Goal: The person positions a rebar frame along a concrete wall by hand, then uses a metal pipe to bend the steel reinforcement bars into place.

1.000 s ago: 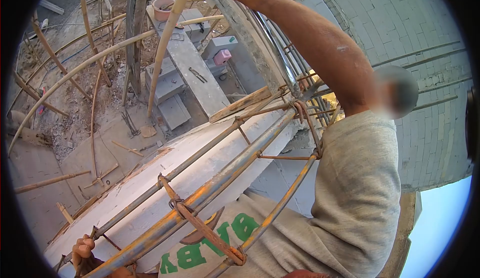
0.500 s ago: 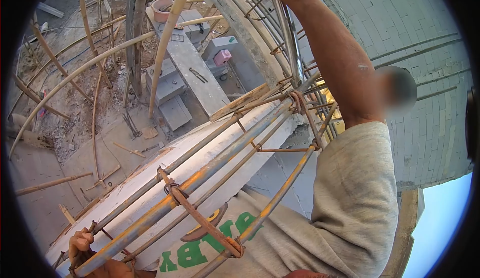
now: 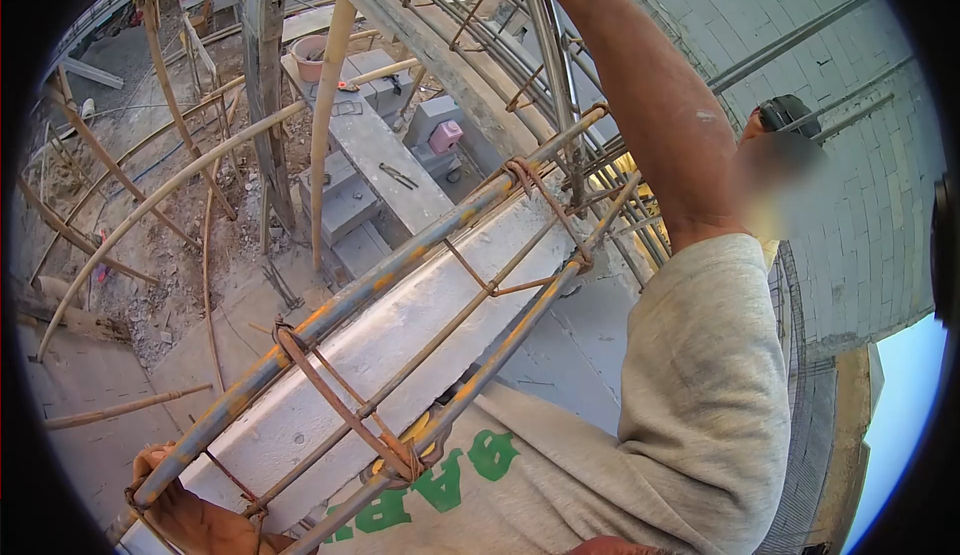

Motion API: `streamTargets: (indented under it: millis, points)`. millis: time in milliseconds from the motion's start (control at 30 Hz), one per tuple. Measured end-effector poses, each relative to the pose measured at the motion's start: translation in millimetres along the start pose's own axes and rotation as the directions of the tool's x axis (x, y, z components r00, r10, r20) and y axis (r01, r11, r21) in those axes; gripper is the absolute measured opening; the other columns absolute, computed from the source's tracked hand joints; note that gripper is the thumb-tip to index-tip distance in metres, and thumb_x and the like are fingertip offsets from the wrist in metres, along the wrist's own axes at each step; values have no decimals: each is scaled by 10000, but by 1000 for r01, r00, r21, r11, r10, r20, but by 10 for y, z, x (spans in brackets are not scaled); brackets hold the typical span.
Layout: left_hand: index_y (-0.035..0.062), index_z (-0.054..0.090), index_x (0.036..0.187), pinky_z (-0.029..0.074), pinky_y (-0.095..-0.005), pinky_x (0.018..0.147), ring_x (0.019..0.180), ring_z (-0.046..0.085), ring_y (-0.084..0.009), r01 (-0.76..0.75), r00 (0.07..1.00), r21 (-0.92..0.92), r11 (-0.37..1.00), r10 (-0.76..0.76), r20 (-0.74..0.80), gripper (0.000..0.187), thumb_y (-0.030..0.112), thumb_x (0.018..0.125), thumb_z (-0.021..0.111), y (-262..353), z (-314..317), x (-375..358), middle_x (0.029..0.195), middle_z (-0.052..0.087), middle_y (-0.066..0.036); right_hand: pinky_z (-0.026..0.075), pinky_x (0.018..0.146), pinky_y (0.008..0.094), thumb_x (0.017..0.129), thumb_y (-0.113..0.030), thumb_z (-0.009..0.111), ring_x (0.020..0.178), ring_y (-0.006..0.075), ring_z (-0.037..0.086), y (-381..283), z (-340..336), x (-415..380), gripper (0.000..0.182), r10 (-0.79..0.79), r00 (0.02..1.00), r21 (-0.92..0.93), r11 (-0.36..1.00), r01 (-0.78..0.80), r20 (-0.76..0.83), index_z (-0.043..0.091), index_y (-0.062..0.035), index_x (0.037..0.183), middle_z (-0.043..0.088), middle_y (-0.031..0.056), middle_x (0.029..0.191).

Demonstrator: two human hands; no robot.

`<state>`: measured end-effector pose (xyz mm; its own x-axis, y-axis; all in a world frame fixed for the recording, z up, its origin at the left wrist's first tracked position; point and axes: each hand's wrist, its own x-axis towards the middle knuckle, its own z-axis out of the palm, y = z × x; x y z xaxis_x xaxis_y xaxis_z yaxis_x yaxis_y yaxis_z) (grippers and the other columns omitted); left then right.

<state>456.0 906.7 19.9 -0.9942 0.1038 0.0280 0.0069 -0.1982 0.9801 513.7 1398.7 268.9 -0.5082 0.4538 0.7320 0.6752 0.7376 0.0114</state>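
Note:
My left hand [image 3: 195, 515] is at the lower left, its fingers curled round the near end of a tied rebar cage [image 3: 385, 271]. Rusty wire stirrups [image 3: 335, 405] join the long bars, which slope up to the right. Beneath the cage runs a white block ledge [image 3: 400, 340], close to my grey sweatshirt. My right forearm [image 3: 655, 75] reaches up past the cage's far end. The top edge cuts it off, so the right hand and anything in it are out of view.
Another person's head [image 3: 785, 160], partly blurred, is at the right by a block wall [image 3: 860, 245]. Wooden poles [image 3: 330, 135] stand at the left. Below lie a plank [image 3: 390, 170], grey blocks, a pink container [image 3: 446, 136] and a bucket [image 3: 310, 58]. More rebar crosses the top.
The cage has shifted upward in view, its far end now farther from the ledge. My left hand has turned so more of the palm shows. The other person's head looks turned differently.

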Motion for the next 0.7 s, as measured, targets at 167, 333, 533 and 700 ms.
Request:
streamTargets:
  millis: [167,333,533,700]
  points:
    - [1,515,1258,432,-359,1066,1141,579,-241,17,1000,0,1000,-17,-8,365,261,1016,433,-14,-4,-17,1203,594,-152,523,797,481,782,-240,691,884,425,667,191,-218,19,350,-63,991,-28,998,60,-117,630,57,956,672,291,914]
    - [2,520,1251,438,-357,1061,1135,583,-240,29,1000,-2,1000,-29,-3,359,258,1015,437,-26,7,-47,1198,596,-152,520,763,467,776,-243,698,848,408,671,121,-507,-110,328,-29,989,127,991,48,-148,647,56,901,669,282,865]
    - [2,525,1243,445,-355,1054,1128,588,-240,32,999,-2,999,-32,-17,351,255,1013,442,-8,-47,-73,1192,599,-152,522,736,477,755,-231,692,790,410,674,160,-203,-28,308,-116,977,82,988,132,-179,646,50,874,664,269,784]
    - [3,529,1236,451,-354,1049,1122,591,-240,29,999,13,999,-29,-14,345,252,1012,446,6,-55,-57,1187,601,-152,521,739,488,744,-217,668,797,434,665,170,21,51,296,-136,990,115,984,139,-33,639,64,832,654,285,768]
